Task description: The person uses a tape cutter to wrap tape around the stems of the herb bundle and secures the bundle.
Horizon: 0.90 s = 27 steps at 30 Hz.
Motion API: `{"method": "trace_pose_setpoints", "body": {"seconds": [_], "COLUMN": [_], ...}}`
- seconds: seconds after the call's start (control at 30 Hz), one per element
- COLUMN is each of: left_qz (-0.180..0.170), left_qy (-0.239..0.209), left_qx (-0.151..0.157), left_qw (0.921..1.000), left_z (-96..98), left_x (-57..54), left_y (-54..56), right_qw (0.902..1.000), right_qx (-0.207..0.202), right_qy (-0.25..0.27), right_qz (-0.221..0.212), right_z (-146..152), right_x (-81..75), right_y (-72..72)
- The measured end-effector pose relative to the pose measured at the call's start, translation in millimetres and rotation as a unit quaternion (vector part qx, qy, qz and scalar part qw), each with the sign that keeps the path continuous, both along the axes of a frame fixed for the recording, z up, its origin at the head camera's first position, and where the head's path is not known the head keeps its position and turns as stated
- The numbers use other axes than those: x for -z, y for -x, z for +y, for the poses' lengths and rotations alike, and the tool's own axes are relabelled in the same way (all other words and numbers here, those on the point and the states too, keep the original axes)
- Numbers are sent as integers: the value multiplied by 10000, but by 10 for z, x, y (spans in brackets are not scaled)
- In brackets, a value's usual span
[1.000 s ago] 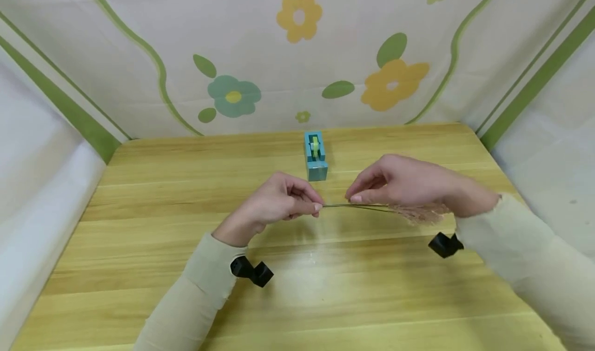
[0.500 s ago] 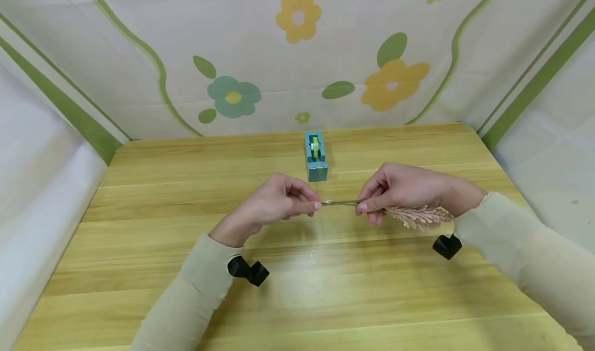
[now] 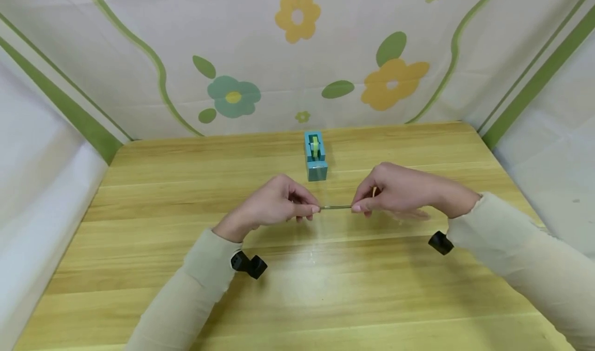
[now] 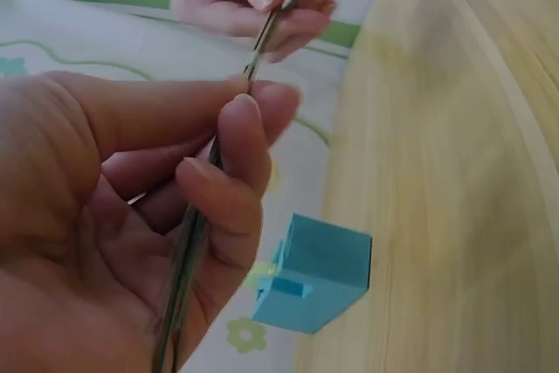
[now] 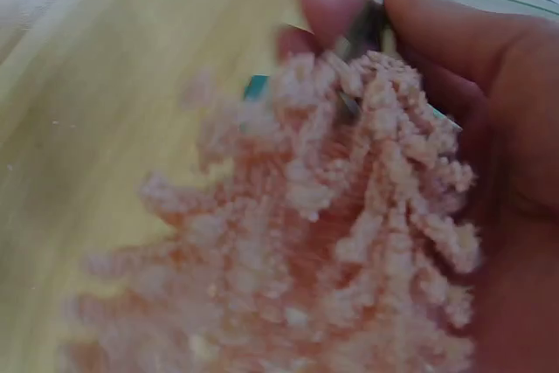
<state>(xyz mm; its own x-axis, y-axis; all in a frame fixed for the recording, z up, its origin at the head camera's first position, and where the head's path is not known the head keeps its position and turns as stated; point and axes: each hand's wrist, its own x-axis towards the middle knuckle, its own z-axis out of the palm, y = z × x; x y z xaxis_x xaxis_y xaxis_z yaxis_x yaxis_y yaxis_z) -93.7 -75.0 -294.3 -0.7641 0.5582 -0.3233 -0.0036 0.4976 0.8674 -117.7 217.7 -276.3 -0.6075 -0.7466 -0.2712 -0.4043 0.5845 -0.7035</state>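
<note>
Thin green stems of a pink feathery dried-looking flower spray stretch level between the two hands, over the table. My left hand pinches them between thumb and fingers; in the left wrist view the stems run down across the palm. A short way to the right, my right hand pinches the same stems just below the flower head. That pink flower head fills much of the right wrist view, partly blurred. From the head camera it is mostly hidden beneath the right hand.
A blue tape dispenser with a greenish roll stands on the wooden table, just beyond the hands. Behind the table hangs a flower-printed cloth, and white cloth covers both sides. Black wrist cameras hang below the sleeves.
The right hand's fingers have closed on the stems and then shifted slightly left. The flower head, plainly visible half a second ago, is now blurred and mostly behind that hand. The left hand keeps its pinch.
</note>
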Motion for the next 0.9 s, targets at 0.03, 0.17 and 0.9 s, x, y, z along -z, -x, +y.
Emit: {"method": "trace_pose_setpoints", "body": {"seconds": [0.03, 0.17, 0.9], "left_qz": [57, 258, 875], "left_qy": [41, 171, 256], "left_qx": [37, 300, 205], "left_qw": [10000, 9991, 9956], "left_z": [-3, -10, -1], "left_x": [3, 2, 25], "left_y": [5, 18, -25], "right_qw": [9997, 9940, 9946], "right_qx": [98, 425, 301], "right_qy": [53, 118, -127], "right_qz": [206, 999, 986], "right_z": [-12, -60, -152], "right_x": [15, 38, 70], "right_y": [2, -14, -31]}}
